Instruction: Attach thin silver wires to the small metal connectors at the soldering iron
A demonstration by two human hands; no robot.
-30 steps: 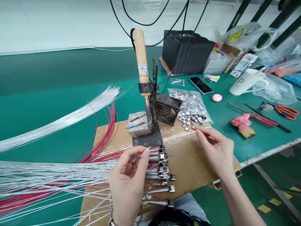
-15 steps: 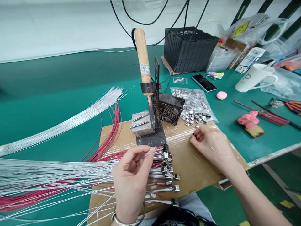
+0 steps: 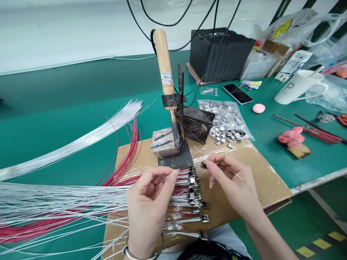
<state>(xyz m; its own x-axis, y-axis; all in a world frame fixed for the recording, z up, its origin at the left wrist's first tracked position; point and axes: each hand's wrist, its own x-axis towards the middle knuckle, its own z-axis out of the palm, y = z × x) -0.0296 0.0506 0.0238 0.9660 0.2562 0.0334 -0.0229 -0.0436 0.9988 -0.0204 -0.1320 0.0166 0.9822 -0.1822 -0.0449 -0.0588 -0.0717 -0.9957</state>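
My left hand [image 3: 149, 206] is closed in a pinch on the end of a thin white wire [image 3: 162, 180], just in front of the soldering iron stand. My right hand [image 3: 234, 184] pinches a small connector [image 3: 203, 165] with dark pins between thumb and fingertips; a fine strand [image 3: 234, 172], perhaps solder, trails across the palm. A gap separates the connector from the wire end. Beneath and beside my left hand, wired metal connectors [image 3: 193, 195] lie in a row on the cardboard [image 3: 230, 209]. The soldering iron [image 3: 165, 61] leans tip-down in its stand behind.
Bundles of white wires [image 3: 89, 135] and red wires [image 3: 131, 148] spread over the green table at left. A small fan [image 3: 196, 126] and a bag of connectors [image 3: 226, 113] stand behind. Farther right are a phone [image 3: 238, 94], a mug [image 3: 299, 86] and a black crate [image 3: 217, 57].
My right hand has moved left from beside the loose connectors towards my left hand, and a connector now shows in its fingertips. My left hand has barely moved.
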